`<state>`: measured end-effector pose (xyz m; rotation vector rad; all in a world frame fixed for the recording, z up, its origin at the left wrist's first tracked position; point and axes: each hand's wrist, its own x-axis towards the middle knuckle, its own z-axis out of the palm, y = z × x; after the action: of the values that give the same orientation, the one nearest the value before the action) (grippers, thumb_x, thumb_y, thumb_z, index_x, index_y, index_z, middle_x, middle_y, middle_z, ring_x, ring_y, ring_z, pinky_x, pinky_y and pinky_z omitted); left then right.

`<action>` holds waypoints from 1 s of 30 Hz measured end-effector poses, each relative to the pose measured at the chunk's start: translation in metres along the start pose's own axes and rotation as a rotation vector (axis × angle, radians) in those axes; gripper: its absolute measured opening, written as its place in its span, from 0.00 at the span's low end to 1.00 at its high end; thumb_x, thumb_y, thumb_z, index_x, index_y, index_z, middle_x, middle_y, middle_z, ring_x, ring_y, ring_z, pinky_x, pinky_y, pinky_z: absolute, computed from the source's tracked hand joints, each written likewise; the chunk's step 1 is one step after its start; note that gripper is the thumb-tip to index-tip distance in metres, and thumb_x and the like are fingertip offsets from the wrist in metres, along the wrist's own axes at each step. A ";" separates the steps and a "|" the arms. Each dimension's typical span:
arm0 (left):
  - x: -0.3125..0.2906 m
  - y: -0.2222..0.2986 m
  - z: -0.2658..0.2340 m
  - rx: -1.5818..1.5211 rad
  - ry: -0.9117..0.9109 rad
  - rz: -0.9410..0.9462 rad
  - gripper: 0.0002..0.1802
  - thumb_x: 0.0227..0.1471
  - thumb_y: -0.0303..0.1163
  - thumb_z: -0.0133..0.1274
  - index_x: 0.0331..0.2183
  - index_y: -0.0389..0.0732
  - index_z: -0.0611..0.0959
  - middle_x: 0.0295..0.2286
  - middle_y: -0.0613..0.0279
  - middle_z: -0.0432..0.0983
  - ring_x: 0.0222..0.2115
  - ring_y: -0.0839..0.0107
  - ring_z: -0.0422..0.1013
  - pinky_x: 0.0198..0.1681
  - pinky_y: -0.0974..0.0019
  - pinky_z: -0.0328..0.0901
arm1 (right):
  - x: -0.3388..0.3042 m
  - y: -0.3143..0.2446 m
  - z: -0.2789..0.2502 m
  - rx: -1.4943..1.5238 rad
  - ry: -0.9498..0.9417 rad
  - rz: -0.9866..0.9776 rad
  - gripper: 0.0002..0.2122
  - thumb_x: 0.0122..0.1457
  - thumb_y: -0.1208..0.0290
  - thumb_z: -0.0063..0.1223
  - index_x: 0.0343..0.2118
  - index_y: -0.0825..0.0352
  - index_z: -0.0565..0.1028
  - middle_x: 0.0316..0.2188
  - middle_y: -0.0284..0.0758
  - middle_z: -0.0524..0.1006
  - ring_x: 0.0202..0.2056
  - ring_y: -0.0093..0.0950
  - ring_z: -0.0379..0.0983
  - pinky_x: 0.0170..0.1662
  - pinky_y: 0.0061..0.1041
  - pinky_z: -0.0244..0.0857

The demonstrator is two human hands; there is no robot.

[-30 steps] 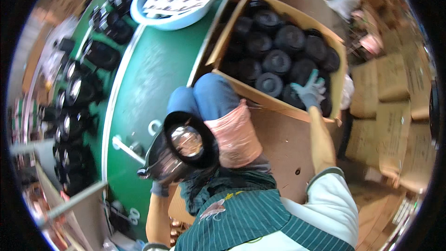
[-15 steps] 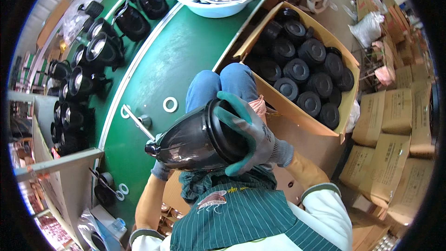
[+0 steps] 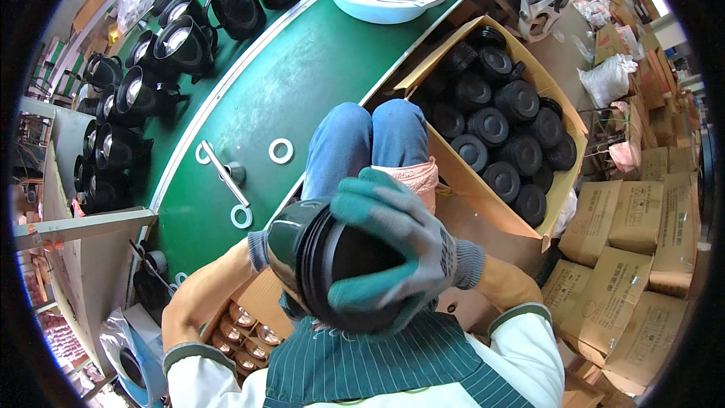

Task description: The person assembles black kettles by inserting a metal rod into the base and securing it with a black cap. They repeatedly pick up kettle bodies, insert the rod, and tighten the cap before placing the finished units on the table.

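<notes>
A black jug with a shiny body is held over my lap, its round bottom end turned up toward me. My right hand, in a grey and teal glove, grips the black ridged base cap, fingers spread around its rim. On the jug's far left side is my left hand; only its grey glove cuff shows, and the fingers are hidden behind the jug. On the green table nearby lie white rings, a metal tube and a small grey round part.
An open carton of black round caps stands to my right. Several black jugs line the table's far left. A light-blue basin holds printed sheets. Stacked cartons stand far right; small shiny round parts fill a box below left.
The jug has swung so its base faces up toward me and its spout is out of sight. My left elbow has moved outward; my right hand stays on the base.
</notes>
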<state>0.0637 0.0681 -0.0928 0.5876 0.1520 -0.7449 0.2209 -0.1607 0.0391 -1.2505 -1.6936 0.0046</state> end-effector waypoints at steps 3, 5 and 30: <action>-0.003 0.007 -0.005 0.003 0.042 0.019 0.40 0.57 0.26 0.62 0.67 0.40 0.65 0.63 0.51 0.66 0.60 0.60 0.69 0.64 0.52 0.66 | -0.008 0.000 -0.006 -0.040 0.039 0.117 0.24 0.50 0.47 0.68 0.52 0.36 0.80 0.66 0.50 0.63 0.66 0.57 0.60 0.67 0.57 0.56; -0.015 0.011 -0.016 -0.012 0.153 0.084 0.41 0.55 0.25 0.63 0.67 0.41 0.65 0.64 0.51 0.66 0.60 0.61 0.68 0.65 0.52 0.65 | -0.019 0.013 0.000 0.029 0.100 0.171 0.28 0.46 0.48 0.71 0.54 0.36 0.78 0.68 0.49 0.60 0.67 0.56 0.59 0.67 0.56 0.57; -0.033 -0.013 -0.039 -0.295 0.236 0.252 0.27 0.65 0.26 0.49 0.63 0.34 0.70 0.61 0.43 0.69 0.55 0.53 0.74 0.56 0.54 0.74 | -0.029 0.002 -0.011 0.061 0.114 0.320 0.38 0.48 0.55 0.75 0.63 0.56 0.72 0.65 0.46 0.66 0.68 0.43 0.61 0.74 0.43 0.44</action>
<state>0.0340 0.1020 -0.1198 0.4015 0.3919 -0.3963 0.2294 -0.1858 0.0233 -1.4351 -1.3729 0.1725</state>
